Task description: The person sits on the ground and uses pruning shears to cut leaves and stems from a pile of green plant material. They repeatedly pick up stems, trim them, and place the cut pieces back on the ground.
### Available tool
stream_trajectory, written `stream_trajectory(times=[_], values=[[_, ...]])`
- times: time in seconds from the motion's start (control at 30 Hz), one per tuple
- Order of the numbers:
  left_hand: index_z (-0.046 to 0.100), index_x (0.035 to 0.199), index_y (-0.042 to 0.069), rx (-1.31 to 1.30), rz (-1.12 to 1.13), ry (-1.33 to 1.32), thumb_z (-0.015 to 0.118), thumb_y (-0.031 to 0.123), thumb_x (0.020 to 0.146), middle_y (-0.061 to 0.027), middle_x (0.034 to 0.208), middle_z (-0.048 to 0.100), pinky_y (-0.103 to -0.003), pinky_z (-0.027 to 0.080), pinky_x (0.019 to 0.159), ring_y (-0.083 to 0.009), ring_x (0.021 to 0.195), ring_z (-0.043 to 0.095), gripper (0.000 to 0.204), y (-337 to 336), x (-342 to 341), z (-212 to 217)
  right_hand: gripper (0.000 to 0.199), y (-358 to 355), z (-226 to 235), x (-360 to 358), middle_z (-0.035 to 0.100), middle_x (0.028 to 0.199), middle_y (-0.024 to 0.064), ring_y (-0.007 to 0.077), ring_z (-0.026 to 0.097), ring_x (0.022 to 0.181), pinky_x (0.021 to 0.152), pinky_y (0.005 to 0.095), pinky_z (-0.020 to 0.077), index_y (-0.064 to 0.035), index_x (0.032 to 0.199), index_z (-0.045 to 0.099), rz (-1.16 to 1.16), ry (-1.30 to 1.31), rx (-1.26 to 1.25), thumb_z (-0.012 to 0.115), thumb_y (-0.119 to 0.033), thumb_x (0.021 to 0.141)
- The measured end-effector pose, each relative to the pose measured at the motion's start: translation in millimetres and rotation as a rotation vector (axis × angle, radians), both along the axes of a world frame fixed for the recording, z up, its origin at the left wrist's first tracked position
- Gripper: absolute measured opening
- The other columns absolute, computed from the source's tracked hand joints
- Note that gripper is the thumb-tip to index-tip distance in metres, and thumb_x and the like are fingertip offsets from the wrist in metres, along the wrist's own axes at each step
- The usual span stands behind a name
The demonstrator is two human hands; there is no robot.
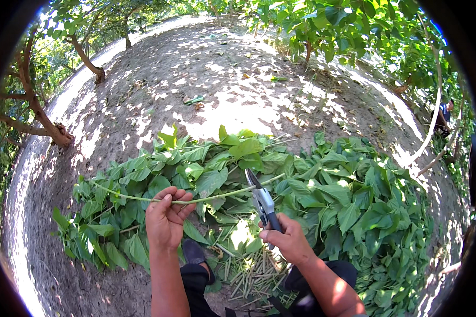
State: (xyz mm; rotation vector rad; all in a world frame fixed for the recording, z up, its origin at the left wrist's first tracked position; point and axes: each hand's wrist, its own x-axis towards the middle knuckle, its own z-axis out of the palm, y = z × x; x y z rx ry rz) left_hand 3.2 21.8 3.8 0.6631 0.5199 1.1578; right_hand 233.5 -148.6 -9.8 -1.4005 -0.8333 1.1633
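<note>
Head view, as I watch it from my distant station, has a brown tree trunk (pixel 52 127) leaning at the far left, above sun-dappled soil (pixel 111 113). Next to the right I see the left part of a leafy heap (pixel 135 245), green cuttings lying loosely over one another. In front of it is the left hand (pixel 169 211), palm up, its fingers and thumb closed on a thin green stem (pixel 219 196). That stem, bare of leaves along most of its length, runs across above the heap from left to right. Below and just right of the hand I make out a dark shoe (pixel 193 252), then short cut stem pieces (pixel 256 277) scattered on the ground. The right hand (pixel 285 239) is wrapped around the handles of grey pruning shears (pixel 264 202), blades pointing up and a little left. They cross the stem near its right end; I cannot tell whether it sits between the blades. Broad leaves (pixel 373 216) spread thickly beyond, and a partly hidden person (pixel 444 113) shows at the far right.
</note>
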Motion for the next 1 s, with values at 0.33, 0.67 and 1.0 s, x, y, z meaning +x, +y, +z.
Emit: stream_trajectory(times=[0.33,0.67,1.0], values=[[0.059,0.108,-0.003,-0.006,0.003,0.002,0.048,0.006,0.093,-0.0180,0.100,0.067,-0.046,0.059,0.079,-0.0306,0.092,0.068,0.020,-1.3,2.1,0.9,0.048,1.9,12.1,-7.4,0.059,0.094,0.0063,0.0126,0.057,0.085,0.077,0.0275,0.0476,0.0046,0.113,0.051,-0.085,0.092,0.042,0.074,-0.019,0.077],[0.057,0.108,-0.003,0.022,-0.026,0.004,0.047,0.005,0.093,-0.0187,0.100,0.067,-0.047,0.059,0.081,-0.0322,0.093,0.068,0.020,-8.0,11.7,3.4,0.044,2.8,-18.9,-3.5,0.060,0.094,0.0054,0.0130,0.059,0.083,0.073,0.0297,0.0496,0.0035,0.111,0.051,0.002,0.209,-0.034,0.073,-0.012,0.076],[0.058,0.110,-0.003,0.038,0.003,0.020,0.048,0.006,0.093,-0.0179,0.100,0.067,-0.045,0.060,0.079,-0.0303,0.092,0.068,0.021,-2.4,2.6,5.3,0.054,0.8,11.7,-4.1,0.053,0.086,0.0048,0.0136,0.051,0.076,0.070,0.0298,0.0454,0.0045,0.124,0.044,-0.005,-0.365,-0.043,0.069,-0.019,0.083]])
